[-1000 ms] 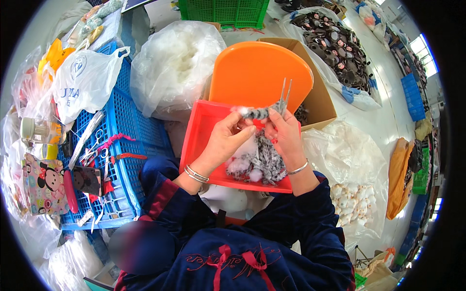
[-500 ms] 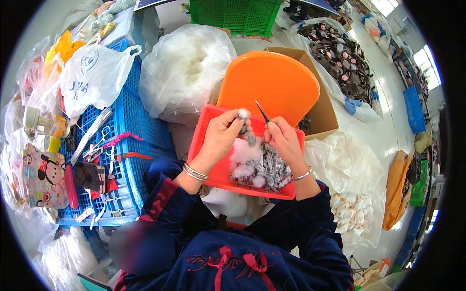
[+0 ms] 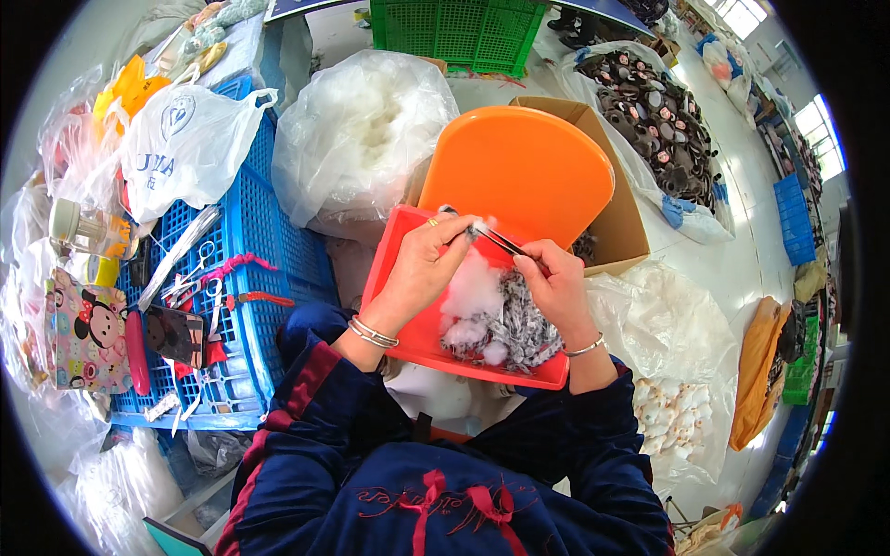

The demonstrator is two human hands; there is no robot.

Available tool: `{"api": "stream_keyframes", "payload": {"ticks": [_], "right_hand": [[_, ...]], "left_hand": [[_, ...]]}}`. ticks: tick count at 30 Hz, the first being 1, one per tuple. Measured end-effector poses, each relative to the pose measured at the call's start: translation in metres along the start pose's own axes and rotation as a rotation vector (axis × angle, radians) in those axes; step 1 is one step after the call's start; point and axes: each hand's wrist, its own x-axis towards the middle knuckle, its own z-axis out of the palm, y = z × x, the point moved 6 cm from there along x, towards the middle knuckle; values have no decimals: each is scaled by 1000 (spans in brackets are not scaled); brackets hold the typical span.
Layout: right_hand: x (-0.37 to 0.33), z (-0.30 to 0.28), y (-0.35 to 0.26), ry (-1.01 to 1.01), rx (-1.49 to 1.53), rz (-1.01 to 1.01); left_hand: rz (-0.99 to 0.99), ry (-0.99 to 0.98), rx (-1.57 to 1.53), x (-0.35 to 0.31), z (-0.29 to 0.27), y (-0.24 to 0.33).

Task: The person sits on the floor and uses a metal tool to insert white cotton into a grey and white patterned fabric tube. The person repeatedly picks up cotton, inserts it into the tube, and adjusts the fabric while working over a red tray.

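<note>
My left hand (image 3: 422, 264) pinches a small grey plush piece (image 3: 471, 232), mostly hidden by its fingers. My right hand (image 3: 553, 283) is closed on dark metal tweezers (image 3: 501, 241), whose tips reach the piece at a bit of white fluff. Both hands are over a red tray (image 3: 519, 376) on my lap. Inside it are a clump of white stuffing (image 3: 471, 287) and a heap of black-and-white furry pieces (image 3: 528, 324).
An orange chair back (image 3: 519, 167) and a cardboard box (image 3: 626, 236) stand just beyond the tray. A bag of stuffing (image 3: 366, 139) is at far left. Scissors (image 3: 215, 298) and a phone (image 3: 176, 335) lie on a blue crate (image 3: 264, 343). Dark plush pieces (image 3: 658, 120) fill a bag at far right.
The tweezers have swung down to the left, and their tips now meet the piece in my left hand. My left fingers have turned over it, covering more of it.
</note>
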Motion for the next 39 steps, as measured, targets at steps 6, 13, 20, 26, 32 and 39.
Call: {"api": "stream_keyframes", "payload": {"ticks": [6,13,20,26,32,39], "right_hand": [[-2,-5,1,-33,-88,-21],[-5,-9,0,-79,-130,-27],[-15,4,15,-146,80,98],[-16,14,24,-83,288,182],[-18,20,25,-63,307,186],[-7,-8,13,-13,132,134]], "left_hand": [[-70,-31,-55,0,2,-6],[-160,-238,-69,-3,4,-10],[-303,-375,-240,-9,8,-16],[-343,-149,-604,-7,10,-12],[-316,-98,-548,-6,3,-18],[-383,-37,-523,-6,-3,-23]]}}
